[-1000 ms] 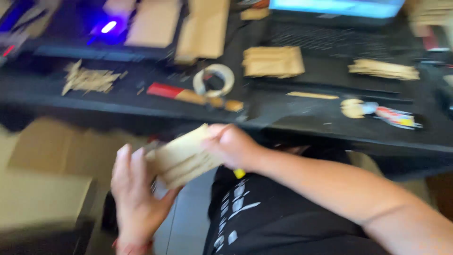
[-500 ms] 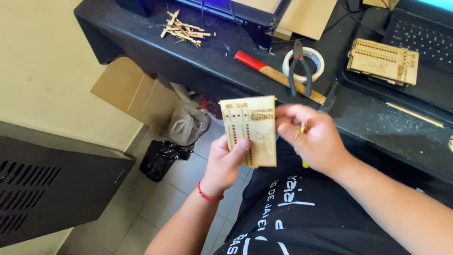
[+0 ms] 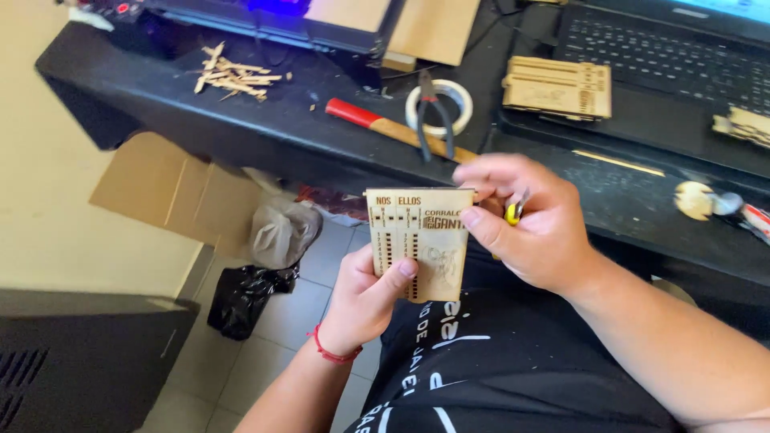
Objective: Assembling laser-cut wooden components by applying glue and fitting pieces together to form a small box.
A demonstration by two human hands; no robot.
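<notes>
A thin laser-cut wooden panel (image 3: 421, 240), engraved with lettering and rows of small slots, stands upright over my lap. My left hand (image 3: 362, 298) grips its lower left edge, thumb across the front. My right hand (image 3: 525, 220) pinches the panel's upper right corner and also keeps a small yellow-tipped tool (image 3: 512, 213) tucked between its fingers. Both hands sit just in front of the black desk (image 3: 265, 136).
On the desk lie a red-handled hammer (image 3: 385, 127), pliers across a tape roll (image 3: 437, 108), a pile of wood scraps (image 3: 233, 76), another engraved wooden piece (image 3: 557, 87) and a laptop (image 3: 666, 48). Below, a cardboard flap (image 3: 164, 192) and plastic bags (image 3: 257, 265) lie on the tiled floor.
The view swung down and left from the desk to my lap. The wooden panel turned from a tilted, blurred position to upright and facing me, held by both hands.
</notes>
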